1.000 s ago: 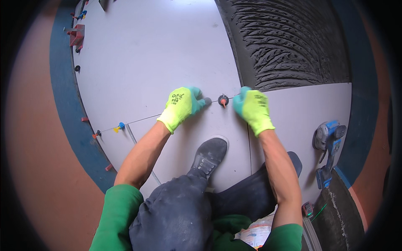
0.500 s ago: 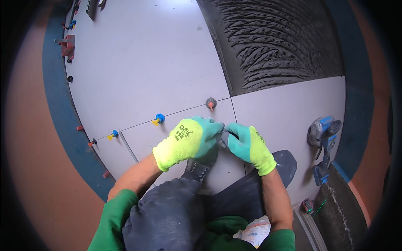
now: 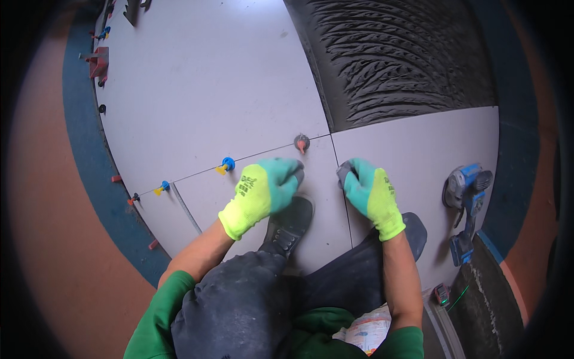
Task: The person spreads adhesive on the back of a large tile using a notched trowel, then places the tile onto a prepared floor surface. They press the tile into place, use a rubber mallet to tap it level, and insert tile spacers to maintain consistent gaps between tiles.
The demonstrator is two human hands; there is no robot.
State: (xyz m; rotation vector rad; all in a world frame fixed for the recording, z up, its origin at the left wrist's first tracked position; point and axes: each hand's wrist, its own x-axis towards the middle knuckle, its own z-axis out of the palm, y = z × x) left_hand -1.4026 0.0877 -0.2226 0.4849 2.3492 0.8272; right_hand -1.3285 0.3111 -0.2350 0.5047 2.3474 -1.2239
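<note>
Both my hands wear yellow-green gloves with teal palms and dark fingertips. My left hand (image 3: 267,192) hovers over the pale floor tile beside my dark shoe (image 3: 289,222), its fingers curled and pressed together. Across the joint, my right hand (image 3: 369,194) is also closed, thumb against fingers. What either hand pinches, if anything, is too small to make out. A red-topped tile leveling clip (image 3: 302,143) stands in the joint just beyond my left hand. Farther left along the same joint is a blue leveling clip (image 3: 225,166) with a yellow handle, and another blue and yellow clip (image 3: 162,188).
Ridged grey mortar (image 3: 397,66) lies beyond the right-hand tile (image 3: 418,143). A blue cordless tool with a round suction pad (image 3: 463,185) rests at the right. Below it a small device (image 3: 441,293) casts a green line. A red holder (image 3: 98,61) stands at the far left edge.
My hands, which met fingertip to fingertip, have drawn apart, the left to the left and the right to the right. The clips stay in place.
</note>
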